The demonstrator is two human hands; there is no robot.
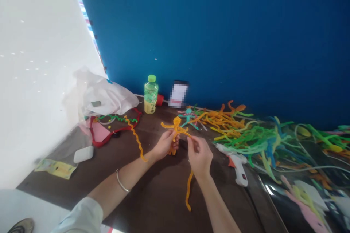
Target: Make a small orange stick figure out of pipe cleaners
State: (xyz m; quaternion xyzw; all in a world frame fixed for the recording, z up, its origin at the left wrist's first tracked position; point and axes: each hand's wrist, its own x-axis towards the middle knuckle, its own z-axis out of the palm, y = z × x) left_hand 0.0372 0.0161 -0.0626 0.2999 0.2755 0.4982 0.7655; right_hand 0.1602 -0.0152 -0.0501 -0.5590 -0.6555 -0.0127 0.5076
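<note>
Over the middle of the dark table, my left hand [166, 143] is closed around the body of an orange pipe-cleaner figure [177, 123]. Its rounded head and spread arms stick up above my fingers. My right hand [200, 156] pinches an orange pipe cleaner [189, 193] just right of the figure; the loose end hangs down below the hand. Whether this strand joins the figure is hard to make out. A wavy orange pipe cleaner [134, 135] lies left of my hands. Behind them rests a small turquoise figure [188, 115] with a pink-striped band.
A white glue gun [237, 167] lies at right, before a heap of green pipe cleaners [243, 140] and orange ones. A green-capped bottle [151, 94] stands at the back. White plastic bag [109, 98], red-rimmed pink item [100, 133] and white case [83, 154] are at left.
</note>
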